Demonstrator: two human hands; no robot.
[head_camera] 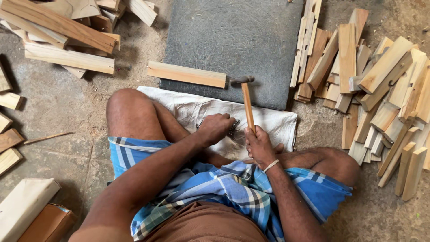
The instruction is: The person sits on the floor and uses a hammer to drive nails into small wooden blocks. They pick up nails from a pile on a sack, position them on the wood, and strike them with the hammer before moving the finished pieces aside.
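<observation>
I sit cross-legged on the floor. My right hand (260, 144) grips the wooden handle of a hammer (247, 101), whose dark metal head points away from me over the grey slab (233, 40). My left hand (216, 127) is closed over a small heap of dark nails (233, 129) lying on a white cloth sack (268, 123) spread in front of my legs. A single flat wooden slat (187, 74) rests across the near edge of the slab, just left of the hammer head.
A large pile of short wooden slats (380, 89) lies to the right. Longer planks (58, 31) are stacked at the top left. More wood pieces (9, 134) line the left edge, with a cardboard box (45, 222) at the bottom left.
</observation>
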